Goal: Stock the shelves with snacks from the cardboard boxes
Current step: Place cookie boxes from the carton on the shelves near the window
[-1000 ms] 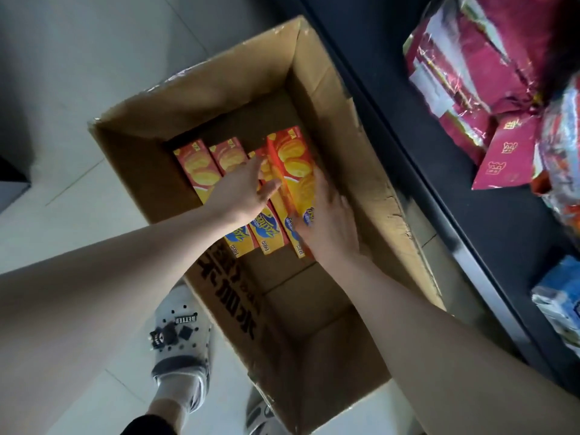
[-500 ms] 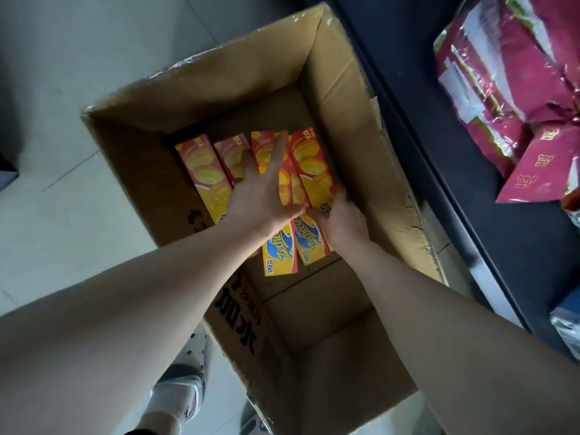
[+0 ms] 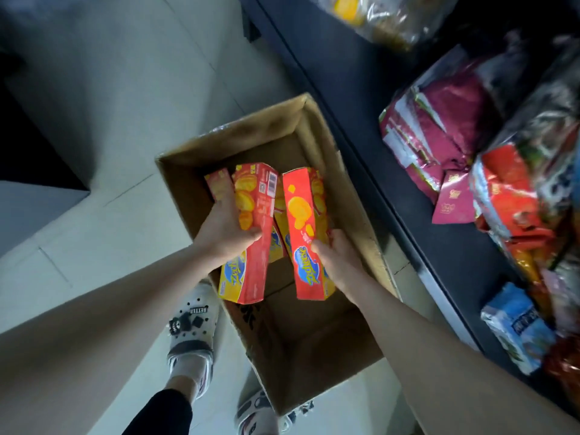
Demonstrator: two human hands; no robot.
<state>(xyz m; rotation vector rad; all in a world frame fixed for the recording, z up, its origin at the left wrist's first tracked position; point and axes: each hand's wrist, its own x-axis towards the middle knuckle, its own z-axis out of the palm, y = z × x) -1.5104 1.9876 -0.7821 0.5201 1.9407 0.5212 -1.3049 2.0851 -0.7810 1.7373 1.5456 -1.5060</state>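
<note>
An open cardboard box [image 3: 317, 343] stands on the floor below me. My left hand [image 3: 224, 227] grips a red and yellow cracker box [image 3: 255, 246], lifted and tilted above the carton. My right hand [image 3: 337, 259] grips a second red cracker box [image 3: 306, 233] by its lower side, also raised. Another cracker box [image 3: 218, 186] lies inside the carton behind my left hand. More of the same may lie under the two lifted ones, mostly hidden.
A dark shelf [image 3: 370, 114] runs along the right, holding maroon snack bags [image 3: 439, 130], orange-red bags [image 3: 511, 196] and a blue pack [image 3: 514, 328]. My feet in white clogs [image 3: 194, 328] stand left of the carton on the pale tiled floor [image 3: 103, 98].
Both hands have closed round a cracker box each and raised them out of the flat row in the carton. The view has pulled back and up, showing more shelf.
</note>
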